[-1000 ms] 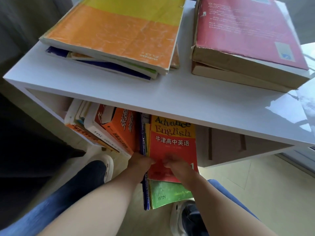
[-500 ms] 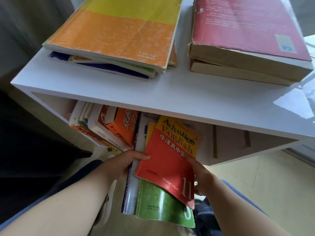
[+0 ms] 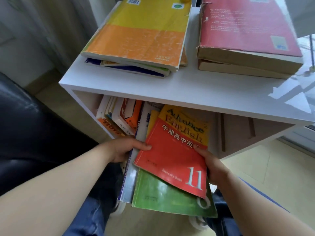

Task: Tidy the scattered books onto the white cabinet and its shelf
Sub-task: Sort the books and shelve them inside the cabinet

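A bundle of thin books sticks out of the white cabinet's (image 3: 196,97) open shelf, its far ends under the top board. On top lies a red and yellow English textbook (image 3: 173,155), over a green book (image 3: 163,198) and a white-and-blue one (image 3: 132,176). My left hand (image 3: 126,149) grips the bundle's left edge, thumb on the red cover. My right hand (image 3: 210,166) holds the right edge, thumb on the cover. Several books (image 3: 119,116) stand leaning in the shelf's left part.
On the cabinet top lie a stack under an orange and yellow book (image 3: 139,34) and two thick books, the upper one red (image 3: 245,26). A black leather seat (image 3: 25,125) is at the left. My legs and shoes are below the books.
The bundle has tilted from upright to nearly flat and come out toward me. Both hands moved from its lower edge to its two sides.
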Motion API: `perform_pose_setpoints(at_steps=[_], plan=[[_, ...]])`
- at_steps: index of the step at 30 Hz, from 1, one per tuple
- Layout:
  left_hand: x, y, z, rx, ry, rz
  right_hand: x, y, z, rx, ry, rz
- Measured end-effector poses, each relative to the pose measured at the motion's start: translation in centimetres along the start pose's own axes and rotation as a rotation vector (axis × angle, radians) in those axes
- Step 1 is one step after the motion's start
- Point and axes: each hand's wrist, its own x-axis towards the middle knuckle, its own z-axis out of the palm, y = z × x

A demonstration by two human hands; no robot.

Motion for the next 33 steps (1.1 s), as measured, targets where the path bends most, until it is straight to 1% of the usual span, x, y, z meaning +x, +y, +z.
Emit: perform_pose_setpoints(at_steps=[5,7,9,11,14,16,18,23,26,28,29,31,33], plan=[[-1.2,-3.8,-0.2,0.162,0.137,0.007,-2.9,0.4,0.1,-0.063,0.008,-0.116],[-1.3,-5.2,0.6,0.182,0.194,0.018,-3.5,0.3,-0.3,-0.102,0.011,-0.173],[-1.2,-6.1,1.6,0.139,0.312,0.028,-4.0,0.2,-0.1,-0.119,0.007,-0.236],[-0.8,-6.5,1.9,0.042,0.421,0.071,-4.1,0.4,0.1,-0.147,0.025,-0.301],[-0.3,-6.6,1.9,-0.105,0.457,0.184,-3.9,1.4,0.6,-0.179,0.064,-0.38],[0.0,-7.2,2.1,-0.164,0.498,0.195,-3.9,2.1,0.8,-0.242,0.079,-0.398],[0.4,-7.8,2.4,-0.196,0.56,0.17,-3.7,2.8,0.9,-0.303,0.119,-0.402],[2.2,-8.5,2.4,-0.271,0.612,0.225,-2.1,3.8,0.7,-0.298,0.196,-0.42],[3.2,-9.2,1.9,-0.316,0.634,0.27,-1.5,3.5,0.7,-0.277,0.17,-0.424],[3.7,-10.0,1.5,-0.334,0.612,0.25,-1.3,3.5,0.7,-0.303,0.136,-0.444],[3.8,-10.4,1.3,-0.293,0.599,0.223,-1.2,3.7,0.6,-0.331,0.121,-0.443],[4.3,-10.9,1.3,-0.208,0.565,0.178,-0.5,4.6,-0.2,-0.339,0.13,-0.354],[4.6,-11.1,1.8,-0.149,0.535,0.157,-0.3,5.0,-0.8,-0.342,0.173,-0.266]])
